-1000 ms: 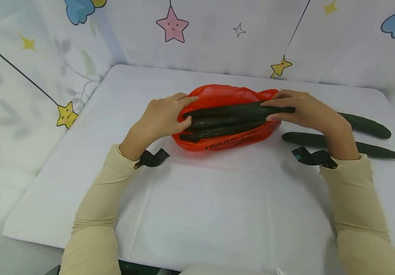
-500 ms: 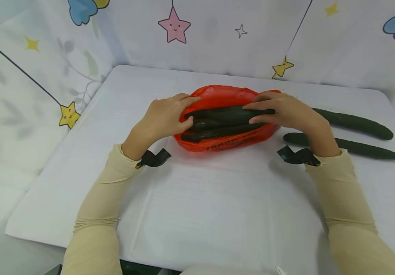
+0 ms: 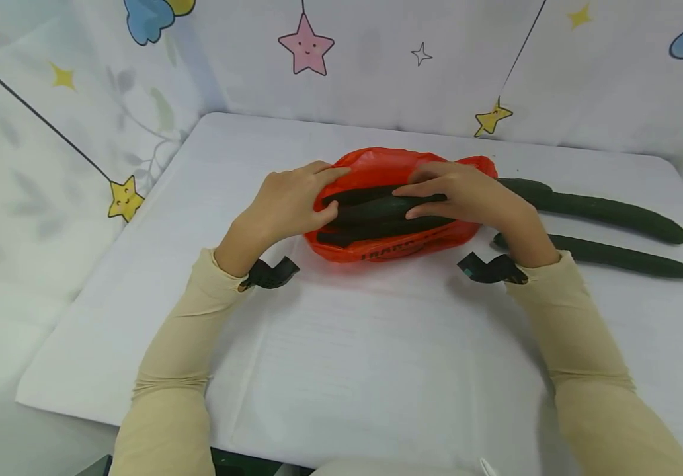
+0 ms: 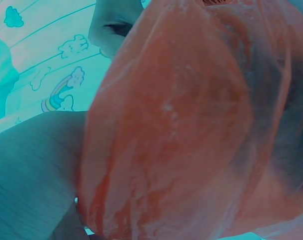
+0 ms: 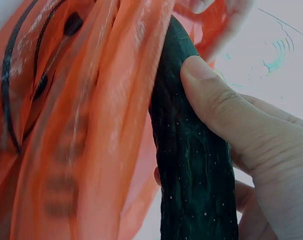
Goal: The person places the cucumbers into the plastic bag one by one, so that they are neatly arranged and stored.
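Note:
A red plastic bag (image 3: 371,164) with dark lettering lies on its side, its mouth spread toward me. Several dark green cucumbers (image 3: 371,211) are side by side within it. My left hand (image 3: 290,201) holds the bag's left edge, thumb inside the mouth and index finger along the rim; the bag covers its other fingers in the left wrist view. Over the bag's right side, my right hand (image 3: 475,195) grips a cucumber (image 5: 194,165) with the thumb on top. Its near end emerges right of the hand in the head view, while the far end passes behind the bag's edge.
Two loose cucumbers lie at the right, an upper one (image 3: 621,215) and a lower one (image 3: 627,256). The white tabletop (image 3: 365,357) runs back to a patterned cloth (image 3: 371,86). A black strap (image 3: 490,268) juts from the right wrist, another (image 3: 272,272) from the left.
My right hand has moved left along the cucumbers, farther over the bag's mouth. A cucumber end now shows behind it on the right. The left hand keeps its place on the bag.

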Motion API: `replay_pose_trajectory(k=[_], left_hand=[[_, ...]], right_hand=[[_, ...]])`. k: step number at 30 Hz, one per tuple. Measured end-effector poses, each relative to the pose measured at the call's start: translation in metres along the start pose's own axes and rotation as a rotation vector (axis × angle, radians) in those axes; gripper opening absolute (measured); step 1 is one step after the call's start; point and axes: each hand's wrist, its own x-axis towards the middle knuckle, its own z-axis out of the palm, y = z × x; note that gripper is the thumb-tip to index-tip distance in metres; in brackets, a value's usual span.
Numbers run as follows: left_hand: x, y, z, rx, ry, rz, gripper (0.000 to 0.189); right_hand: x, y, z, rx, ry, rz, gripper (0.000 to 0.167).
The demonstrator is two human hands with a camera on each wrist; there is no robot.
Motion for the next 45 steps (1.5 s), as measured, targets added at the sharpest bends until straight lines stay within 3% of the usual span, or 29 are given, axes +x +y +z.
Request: replay_pose_trajectory(k=[10, 20, 45], left_hand=[[0.001, 0.001, -0.001, -0.001, -0.017, -0.005, 0.052], [0.001, -0.001, -0.001, 0.006, -0.012, -0.003, 0.051], [-0.002, 0.000, -0.004, 0.013, -0.009, -0.001, 0.049]], right_hand=[[0.019, -0.001, 0.012, -0.010, -0.042, -0.048, 0.042], [0.030, -0.006, 0.021, -0.034, 0.042, -0.172, 0.041], [0.050, -0.012, 0.031, -0.105, -0.016, -0.251, 0.039]])
